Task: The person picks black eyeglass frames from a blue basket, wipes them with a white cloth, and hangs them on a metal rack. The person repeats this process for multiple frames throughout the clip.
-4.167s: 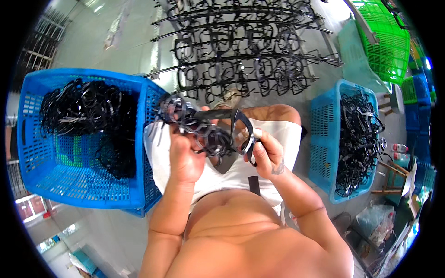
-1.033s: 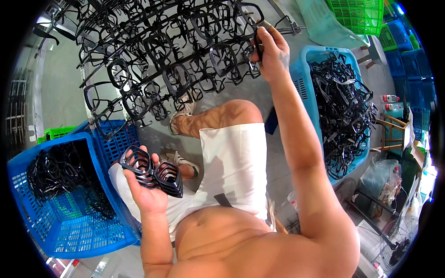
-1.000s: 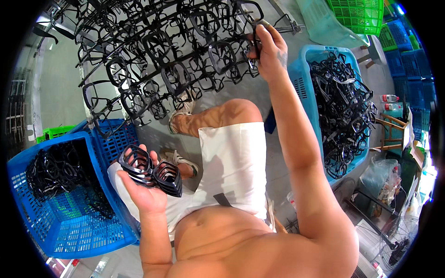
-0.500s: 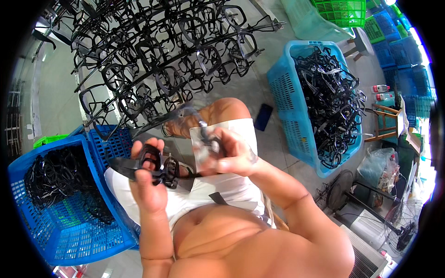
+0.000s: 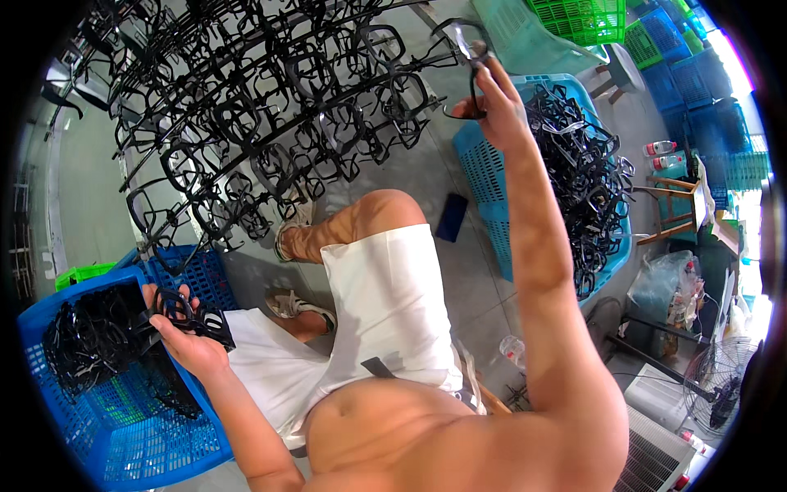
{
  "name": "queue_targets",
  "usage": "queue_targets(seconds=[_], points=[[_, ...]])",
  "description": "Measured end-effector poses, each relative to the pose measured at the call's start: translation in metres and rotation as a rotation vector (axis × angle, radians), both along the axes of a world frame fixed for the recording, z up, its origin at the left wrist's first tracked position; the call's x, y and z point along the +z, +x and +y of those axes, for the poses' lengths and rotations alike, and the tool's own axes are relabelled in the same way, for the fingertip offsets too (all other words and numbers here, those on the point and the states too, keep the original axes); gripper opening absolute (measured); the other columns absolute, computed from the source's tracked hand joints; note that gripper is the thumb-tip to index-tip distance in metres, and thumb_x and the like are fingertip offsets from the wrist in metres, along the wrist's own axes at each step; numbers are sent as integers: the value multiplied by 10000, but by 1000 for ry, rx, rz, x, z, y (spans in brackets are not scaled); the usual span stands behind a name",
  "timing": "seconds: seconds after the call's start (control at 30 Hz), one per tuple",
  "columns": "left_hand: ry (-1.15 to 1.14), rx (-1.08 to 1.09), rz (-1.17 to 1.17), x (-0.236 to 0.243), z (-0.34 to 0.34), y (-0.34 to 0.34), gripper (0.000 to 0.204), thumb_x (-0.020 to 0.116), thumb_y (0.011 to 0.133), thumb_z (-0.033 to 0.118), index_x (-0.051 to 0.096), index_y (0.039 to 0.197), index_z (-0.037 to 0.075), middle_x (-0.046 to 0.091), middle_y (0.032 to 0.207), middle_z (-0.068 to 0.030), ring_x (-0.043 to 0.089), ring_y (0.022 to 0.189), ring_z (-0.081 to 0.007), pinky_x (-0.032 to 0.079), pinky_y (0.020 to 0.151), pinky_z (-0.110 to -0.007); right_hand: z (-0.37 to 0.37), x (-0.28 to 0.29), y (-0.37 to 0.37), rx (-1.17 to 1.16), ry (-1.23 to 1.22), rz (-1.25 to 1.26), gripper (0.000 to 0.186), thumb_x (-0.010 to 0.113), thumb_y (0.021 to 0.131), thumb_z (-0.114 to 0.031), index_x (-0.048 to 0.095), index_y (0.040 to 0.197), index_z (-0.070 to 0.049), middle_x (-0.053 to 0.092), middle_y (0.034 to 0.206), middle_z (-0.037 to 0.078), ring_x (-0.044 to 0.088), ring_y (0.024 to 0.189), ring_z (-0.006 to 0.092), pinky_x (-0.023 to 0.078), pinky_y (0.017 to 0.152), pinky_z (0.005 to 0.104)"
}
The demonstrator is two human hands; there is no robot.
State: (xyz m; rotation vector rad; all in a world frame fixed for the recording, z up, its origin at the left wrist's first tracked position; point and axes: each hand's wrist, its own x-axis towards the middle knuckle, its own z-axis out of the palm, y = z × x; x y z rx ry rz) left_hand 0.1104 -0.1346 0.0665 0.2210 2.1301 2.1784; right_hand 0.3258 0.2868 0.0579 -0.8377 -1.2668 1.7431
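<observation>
My right hand [image 5: 502,115] is raised by the far end of a rod on the rack, its fingers closed on a black eyeglass frame [image 5: 474,80]. Low on the left, my left hand [image 5: 201,353] is cupped palm up around several black eyeglass frames [image 5: 215,327], beside the blue basket [image 5: 206,410]. That basket contains a heap of dark eyeglass frames [image 5: 86,340]. Ahead of me, rows of black eyeglass frames [image 5: 340,125] hang on the rods of the rack. Whether the right-hand frame touches the rod I cannot tell.
A light-blue basket [image 5: 484,176] piled with black frames stands on the right, partly behind my right forearm. On the floor near my knee lies a dark phone-like slab [image 5: 452,216]. Farther right are a wooden stool [image 5: 674,193], bottles [image 5: 660,148] and a fan [image 5: 721,385].
My right hand has gone from above my lap up and right to the rack's end, with a frame in it. The left hand has moved left toward the blue basket, still holding frames.
</observation>
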Motion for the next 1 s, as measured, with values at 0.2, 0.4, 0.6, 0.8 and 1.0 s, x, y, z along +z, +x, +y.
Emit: queue_targets(seconds=[0.2,0.4,0.6,0.8,1.0], points=[[32,-103,-198,-14,3,-17,610,378,935,519,405,1338,62,463,1315,-48,555,987,-179,413,770,-268,61,7,-5,393,-42,-145,350,511,907,-209,501,1214,-40,638,1015,77,442,449,92,377,431,219],[-38,-74,-175,-22,3,-25,555,375,955,461,418,1336,59,496,1262,-24,555,936,-139,411,734,-242,56,-5,-27,249,42,-218,405,553,897,-260,480,1236,-51,590,784,82,476,443,118,385,398,236],[24,-54,-216,-27,1,-31,561,416,941,465,416,1348,79,520,1236,4,563,889,-111,404,702,-233,48,-6,-34,92,47,-176,337,576,869,-258,554,1075,7,571,795,71,532,546,129,445,410,256],[184,-4,-208,-9,-13,-17,668,448,892,556,340,1396,131,467,1317,-3,520,859,-95,382,717,-223,61,-18,-29,264,64,-140,522,588,862,-273,453,1266,28,580,938,87,539,700,111,411,577,231],[-133,-464,-283,6,-53,28,705,614,809,485,432,1290,3,580,1070,-68,541,868,-150,442,808,-281,83,-52,-10,417,-218,-9,788,275,879,-673,548,1180,2,637,897,75,565,834,165,431,792,293]])
